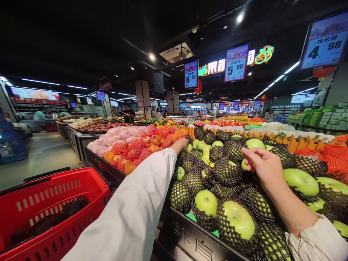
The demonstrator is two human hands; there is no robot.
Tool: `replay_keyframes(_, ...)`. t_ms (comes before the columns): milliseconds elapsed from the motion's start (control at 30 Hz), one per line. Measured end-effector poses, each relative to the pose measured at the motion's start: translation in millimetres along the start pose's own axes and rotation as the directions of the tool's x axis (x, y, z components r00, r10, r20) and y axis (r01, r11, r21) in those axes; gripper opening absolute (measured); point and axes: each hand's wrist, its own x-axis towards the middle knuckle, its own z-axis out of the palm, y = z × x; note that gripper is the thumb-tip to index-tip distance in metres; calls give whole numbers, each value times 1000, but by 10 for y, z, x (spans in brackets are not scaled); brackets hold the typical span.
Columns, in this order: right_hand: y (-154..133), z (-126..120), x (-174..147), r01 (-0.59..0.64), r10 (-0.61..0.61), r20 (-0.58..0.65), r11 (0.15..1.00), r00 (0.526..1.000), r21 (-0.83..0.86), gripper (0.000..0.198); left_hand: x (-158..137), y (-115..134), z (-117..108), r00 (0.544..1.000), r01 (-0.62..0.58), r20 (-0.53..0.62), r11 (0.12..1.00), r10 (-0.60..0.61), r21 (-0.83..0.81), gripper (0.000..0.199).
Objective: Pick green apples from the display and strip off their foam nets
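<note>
Green apples, many wrapped in black foam netting, fill a black crate in front of me. My left hand reaches to the crate's far left corner, next to a green apple. Its fingers are mostly hidden behind the wrist and small in view. Over the middle of the apples, my right hand is closed, with thumb and fingertips drawn together. Whether something small is between them I cannot make out. A partly covered green apple shows just below those fingertips.
At lower left stands a red shopping basket with something dark inside. Red and orange netted fruit and pink-wrapped fruit lie left of the apples. Price screens hang overhead. A person in dark clothes stands farther back.
</note>
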Motion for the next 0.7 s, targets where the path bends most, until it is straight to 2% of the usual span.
replay_keyframes(100,-14,18,-4,-6,6,-2,1000,1000,9,51,-14,-2,-142,996,26,-84,999,-23,43,71)
replay_keyframes(167,-21,25,-6,-12,12,2,1000,1000,8,52,-16,55,-214,982,44,-182,999,-41,12,79)
replay_keyframes(233,-20,24,-4,-14,14,2,1000,1000,8,53,-22,186,-256,944,40,-319,989,-84,-141,80)
replay_keyframes(300,-7,14,4,-12,12,3,1000,1000,2,52,-60,404,-262,900,-4,-394,900,-187,-436,77)
replay_keyframes(333,1,7,10,-9,9,3,1000,1000,-4,51,-103,544,-251,897,-35,-370,797,-241,-603,75)
replay_keyframes(400,16,-13,24,-5,5,1,1000,1000,-16,51,-263,873,-207,941,-58,-211,485,-266,-873,69)
replay_keyframes(467,20,-34,34,0,0,3,1000,1000,-25,52,-533,1230,-146,989,-28,-49,144,-142,-989,63)
replay_keyframes(533,16,-55,41,30,-29,7,998,1000,-58,55,-887,1557,-79,993,62,72,-113,-91,-992,59)
replay_keyframes(600,10,-73,49,105,-106,1,985,994,-136,59,-1246,1802,-11,975,211,223,-285,-10,-935,55)
replay_keyframes(633,10,-82,56,157,-160,-1,969,987,-192,63,-1397,1884,24,959,282,271,-331,79,-901,56)
replay_keyframes(700,17,-96,75,269,-277,18,914,961,-304,70,-1597,1963,91,912,402,336,-346,236,-848,56)
